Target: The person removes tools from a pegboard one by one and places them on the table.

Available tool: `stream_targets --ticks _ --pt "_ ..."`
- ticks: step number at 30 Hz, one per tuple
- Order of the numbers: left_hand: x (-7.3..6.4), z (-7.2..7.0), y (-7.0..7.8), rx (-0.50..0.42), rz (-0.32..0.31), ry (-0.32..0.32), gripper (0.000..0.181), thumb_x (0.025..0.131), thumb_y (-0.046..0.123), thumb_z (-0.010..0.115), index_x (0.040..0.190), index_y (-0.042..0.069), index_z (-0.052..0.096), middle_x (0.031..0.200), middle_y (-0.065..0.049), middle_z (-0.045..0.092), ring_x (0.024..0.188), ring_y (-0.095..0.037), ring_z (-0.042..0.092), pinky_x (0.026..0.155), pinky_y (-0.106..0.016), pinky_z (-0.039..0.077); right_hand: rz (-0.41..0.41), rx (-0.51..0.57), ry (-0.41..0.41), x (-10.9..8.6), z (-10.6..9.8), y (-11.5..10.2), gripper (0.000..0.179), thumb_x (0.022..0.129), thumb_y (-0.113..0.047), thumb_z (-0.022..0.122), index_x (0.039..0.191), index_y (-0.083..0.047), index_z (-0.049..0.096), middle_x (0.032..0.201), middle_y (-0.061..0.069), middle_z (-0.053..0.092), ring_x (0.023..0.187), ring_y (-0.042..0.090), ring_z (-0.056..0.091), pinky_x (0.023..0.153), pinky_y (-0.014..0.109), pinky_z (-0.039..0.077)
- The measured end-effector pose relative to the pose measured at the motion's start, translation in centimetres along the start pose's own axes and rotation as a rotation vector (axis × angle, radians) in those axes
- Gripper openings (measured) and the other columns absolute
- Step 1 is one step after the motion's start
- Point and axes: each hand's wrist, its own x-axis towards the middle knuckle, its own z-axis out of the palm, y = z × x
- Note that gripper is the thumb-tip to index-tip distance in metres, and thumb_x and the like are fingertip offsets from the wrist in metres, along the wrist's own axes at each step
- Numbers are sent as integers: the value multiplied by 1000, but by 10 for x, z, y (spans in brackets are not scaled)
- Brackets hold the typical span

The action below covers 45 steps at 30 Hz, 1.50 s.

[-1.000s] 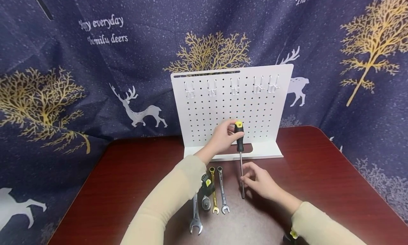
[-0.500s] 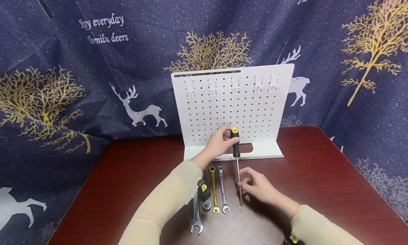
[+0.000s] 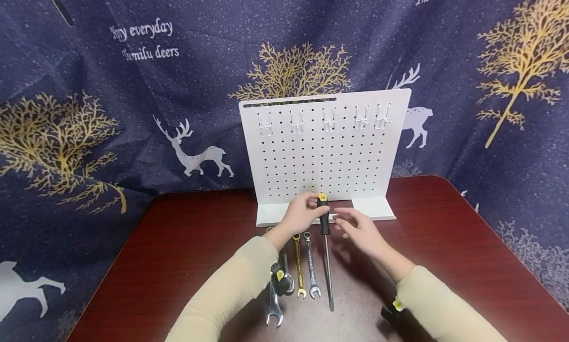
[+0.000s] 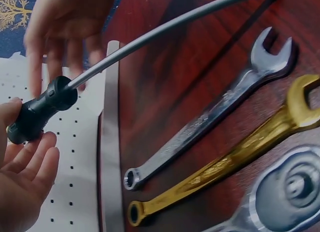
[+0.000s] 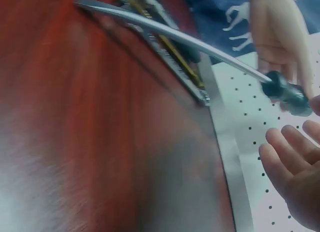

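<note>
A flathead screwdriver (image 3: 326, 243) with a black-and-yellow handle and a long steel shaft slants over the table, its tip toward the front. My left hand (image 3: 301, 214) pinches the handle between thumb and fingers near its yellow end. In the left wrist view, the screwdriver handle (image 4: 42, 111) sits between that thumb and the fingertips. My right hand (image 3: 361, 232) is just right of the handle, fingers loosely extended and holding nothing. From the right wrist, its open fingers (image 5: 285, 157) show close beside the handle.
A white pegboard (image 3: 320, 154) with several hooks (image 3: 329, 120) stands at the back. Left of the screwdriver lie a silver wrench (image 3: 312, 268), a gold wrench (image 3: 299, 268), a ratchet (image 3: 289, 280) and a larger wrench (image 3: 273, 310), partly behind my left sleeve.
My left hand has lowered the screwdriver, bringing it toward the front and slightly left. The right hand has left the shaft and moved up beside the handle.
</note>
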Motion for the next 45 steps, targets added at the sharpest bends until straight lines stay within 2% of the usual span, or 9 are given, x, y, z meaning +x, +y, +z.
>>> stream_targets --ticks 2,6,10,13,17,26,36,45 --pt "-2 2 -3 -32 -27 -3 52 88 34 67 130 7 52 103 -10 67 84 -17 67 70 -25 56 11 47 -15 6 2 -1 42 97 -14 51 135 2 45 127 29 55 100 43 62 75 46 57" --pt "-8 5 -8 -109 -72 -11 51 89 31 66 130 5 51 105 -13 67 77 -16 69 67 -25 58 49 95 -44 13 9 -3 46 99 -16 47 141 0 39 135 28 48 104 40 62 77 43 58" --pt "-13 10 -17 -155 -107 -5 49 89 31 66 128 4 52 105 -13 67 74 -12 68 67 -25 59 83 114 -57 15 16 -1 46 100 -19 45 141 0 39 126 28 57 100 35 65 78 41 58" --pt "-16 13 -23 -191 -116 10 48 88 29 66 126 3 52 104 -14 68 73 -13 68 67 -27 59 95 113 -63 15 20 -1 45 101 -21 44 139 2 41 112 28 64 95 33 67 79 43 57" --pt "-22 15 -27 -210 -120 16 51 88 27 66 128 0 50 105 -18 68 74 -17 70 69 -30 60 106 108 -69 14 23 0 44 101 -21 43 137 5 43 107 27 66 93 31 67 79 43 57" --pt "-29 15 -27 -190 -147 -4 52 89 20 65 133 -2 49 109 -15 64 76 -14 69 70 -27 59 125 140 -95 11 25 0 45 101 -17 42 137 9 40 117 31 60 97 35 66 79 45 57" --pt "-35 15 -29 -171 -162 -26 46 91 15 61 131 -3 51 114 -16 64 81 -16 70 70 -26 59 143 141 -117 12 26 5 44 101 -16 40 136 11 41 111 31 63 97 36 66 76 38 59" --pt "-43 14 -26 -62 -169 -33 41 92 19 59 128 2 56 119 -18 63 78 -18 71 63 -20 57 170 145 -123 12 30 15 44 101 -15 41 134 13 41 114 32 61 97 31 67 75 37 59"
